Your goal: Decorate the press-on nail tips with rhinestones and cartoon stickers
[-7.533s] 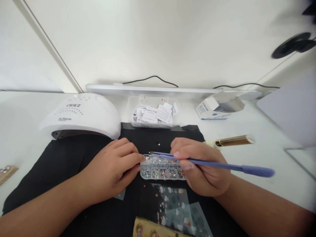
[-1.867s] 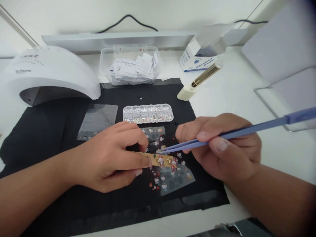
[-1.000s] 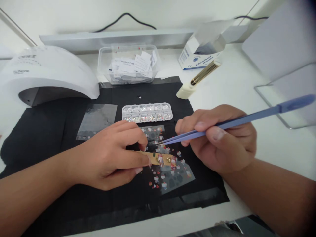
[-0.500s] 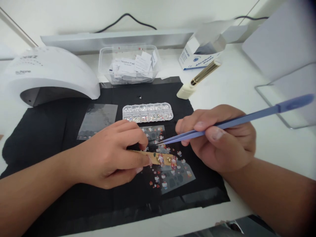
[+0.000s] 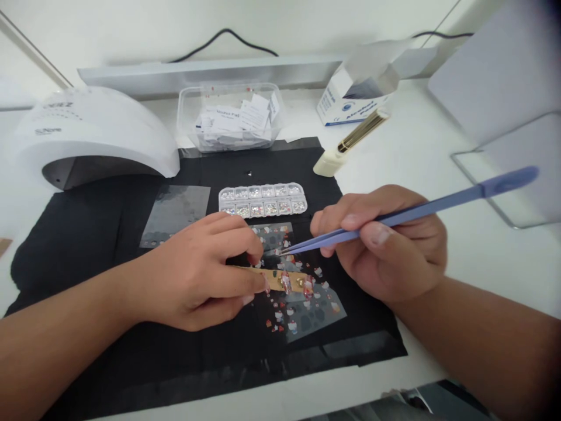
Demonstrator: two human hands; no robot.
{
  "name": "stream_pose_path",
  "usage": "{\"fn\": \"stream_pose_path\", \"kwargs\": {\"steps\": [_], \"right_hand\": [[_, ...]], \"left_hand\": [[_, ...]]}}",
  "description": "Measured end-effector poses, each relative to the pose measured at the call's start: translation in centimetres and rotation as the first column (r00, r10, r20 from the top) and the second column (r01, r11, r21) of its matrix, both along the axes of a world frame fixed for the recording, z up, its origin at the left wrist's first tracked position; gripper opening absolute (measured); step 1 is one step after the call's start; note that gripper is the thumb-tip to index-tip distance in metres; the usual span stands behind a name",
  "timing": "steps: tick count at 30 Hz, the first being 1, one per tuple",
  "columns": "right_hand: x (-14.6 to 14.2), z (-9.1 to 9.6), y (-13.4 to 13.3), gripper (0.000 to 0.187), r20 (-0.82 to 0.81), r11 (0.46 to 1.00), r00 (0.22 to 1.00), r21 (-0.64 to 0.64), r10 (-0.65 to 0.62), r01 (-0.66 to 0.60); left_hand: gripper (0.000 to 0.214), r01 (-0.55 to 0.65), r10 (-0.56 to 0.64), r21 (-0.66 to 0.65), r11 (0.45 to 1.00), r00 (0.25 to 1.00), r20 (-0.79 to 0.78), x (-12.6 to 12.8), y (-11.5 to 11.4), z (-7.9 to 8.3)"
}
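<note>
Over the sticker sheet (image 5: 315, 321), here's the tan strip (image 5: 274, 283), nails sticking up along it, pinched at its left end between the thumb and fingers of my left hand (image 5: 205, 272); whether it also rests on the sheet, I can't tell. It looks light and stiff, so that bare end is the place to grip. The shiny false nails (image 5: 286, 282) look slick and easily knocked loose, so I'd keep my fingertips off those! Across from it, my right hand (image 5: 390, 245) grips the blue tweezers (image 5: 421, 209) like a pen, tips close together just beyond the strip, apart from it; anything between them is too small to see. Further out on the black mat (image 5: 131, 362) lies the gem case (image 5: 263, 201), with the cream bottle (image 5: 328, 164) near the mat's edge and the white lamp (image 5: 109, 123) away left.
</note>
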State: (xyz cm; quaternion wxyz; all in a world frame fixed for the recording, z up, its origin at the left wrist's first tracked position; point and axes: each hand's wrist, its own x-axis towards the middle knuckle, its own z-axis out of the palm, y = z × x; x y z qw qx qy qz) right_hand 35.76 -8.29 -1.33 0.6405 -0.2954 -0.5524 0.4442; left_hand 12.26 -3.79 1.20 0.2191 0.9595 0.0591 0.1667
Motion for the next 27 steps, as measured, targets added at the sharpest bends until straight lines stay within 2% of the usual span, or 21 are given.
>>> {"fn": "stream_pose_path", "kwargs": {"steps": [27], "right_hand": [[0.12, -0.02, 0.97, 0.008, 0.002, 0.999, 1.0, 0.037, -0.02, 0.02]], "left_hand": [[0.017, -0.037, 0.035, 0.049, 0.998, 0.999, 0.028, -0.22, -0.26, 0.03]]}}
